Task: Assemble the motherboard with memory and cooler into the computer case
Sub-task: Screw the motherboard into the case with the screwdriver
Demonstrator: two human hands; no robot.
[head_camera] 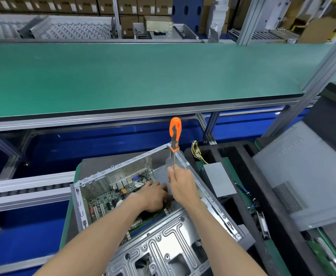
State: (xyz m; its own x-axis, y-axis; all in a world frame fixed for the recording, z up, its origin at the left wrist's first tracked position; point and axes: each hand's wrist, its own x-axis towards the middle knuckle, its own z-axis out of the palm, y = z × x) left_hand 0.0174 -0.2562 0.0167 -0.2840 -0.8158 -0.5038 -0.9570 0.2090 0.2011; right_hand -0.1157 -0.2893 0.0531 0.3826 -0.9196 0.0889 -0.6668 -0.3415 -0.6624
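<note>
An open silver computer case [95,180] lies on its side on a green mat in front of me. The green motherboard [101,202] lies flat inside it, ports toward the rear panel. My left hand [153,196] reaches down into the case and covers the middle of the board; what its fingers touch is hidden. My right hand [180,184] hovers above the case and pinches the metal shaft of a screwdriver [175,134], whose orange and black handle points straight up. The cooler and the memory are not clearly visible under my hands.
A grey power supply [218,178] with yellow and black cables [198,150] sits right of the case. A grey side panel [306,176] leans at the right. A long green conveyor table [143,76] runs across behind. Blue bins sit below, a roller rail at left.
</note>
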